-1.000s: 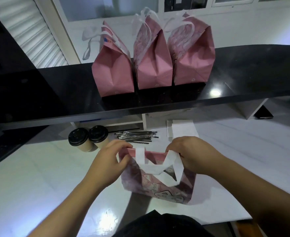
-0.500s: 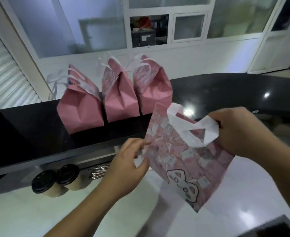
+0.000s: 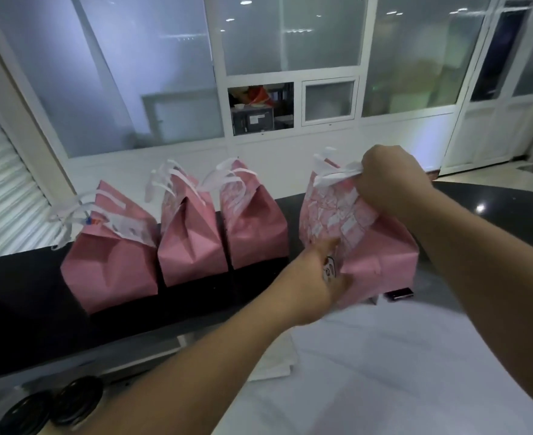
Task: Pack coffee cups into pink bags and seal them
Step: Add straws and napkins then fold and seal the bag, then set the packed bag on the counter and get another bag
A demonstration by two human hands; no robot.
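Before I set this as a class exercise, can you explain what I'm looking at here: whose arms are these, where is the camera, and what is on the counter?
There is no machine here. A person wears a wide-angle camera on the head, so you look down along their two bare arms.

On the raised black counter stand three closed pink bags with white handles, side by side. A fourth pink bag is at the right end of that row. The right hand grips its top by the white handles, while the left hand steadies its lower front.

Below, on the white worktop, two black-lidded coffee cups show at the bottom left corner.
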